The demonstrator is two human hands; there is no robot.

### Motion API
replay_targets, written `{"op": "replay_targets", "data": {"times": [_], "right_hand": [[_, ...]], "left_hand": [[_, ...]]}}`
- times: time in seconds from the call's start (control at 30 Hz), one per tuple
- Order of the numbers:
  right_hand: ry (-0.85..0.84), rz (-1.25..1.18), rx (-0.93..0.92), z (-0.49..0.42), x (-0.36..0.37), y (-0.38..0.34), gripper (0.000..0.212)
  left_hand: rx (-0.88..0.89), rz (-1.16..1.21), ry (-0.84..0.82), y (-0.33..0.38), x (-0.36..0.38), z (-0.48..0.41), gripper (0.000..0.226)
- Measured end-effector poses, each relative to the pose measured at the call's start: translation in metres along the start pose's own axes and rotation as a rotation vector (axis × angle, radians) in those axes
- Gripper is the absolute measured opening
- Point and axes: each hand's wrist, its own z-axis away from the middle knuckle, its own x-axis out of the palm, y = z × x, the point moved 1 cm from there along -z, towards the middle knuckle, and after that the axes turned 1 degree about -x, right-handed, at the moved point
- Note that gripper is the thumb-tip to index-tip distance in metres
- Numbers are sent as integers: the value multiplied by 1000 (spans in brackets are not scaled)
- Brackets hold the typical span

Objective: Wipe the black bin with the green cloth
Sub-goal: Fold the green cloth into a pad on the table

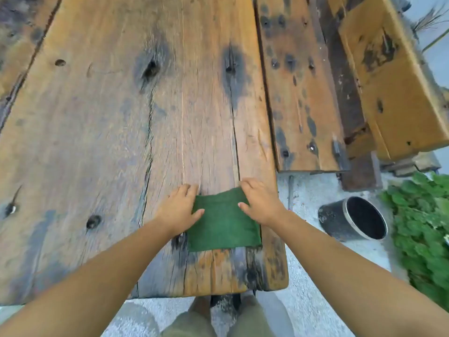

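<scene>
Only the head view here. The green cloth (223, 222) is lying folded on the wooden table (97, 142), near corner. The left hand (179, 207) rests flat on its 9 o'clock edge, probably pinning it. The right hand (260, 203) curls over the 1 o'clock corner and looks like it's pinching it to lift. The black bin (340, 220) is tipped over on the ground at 3 o'clock, well apart from the cloth.
</scene>
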Motion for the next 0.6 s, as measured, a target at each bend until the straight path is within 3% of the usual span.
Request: {"op": "replay_targets", "data": {"times": [0.13, 0.37, 0.6], "right_hand": [[-16, 9, 13, -5, 20, 5, 64], [38, 75, 41, -8, 35, 5, 62], [-7, 42, 72, -15, 28, 4, 29]], "left_hand": [[-1, -6, -40, -5, 23, -8, 65], [5, 43, 61, -3, 36, -18, 51], [-22, 86, 7, 0, 29, -32, 19]]}}
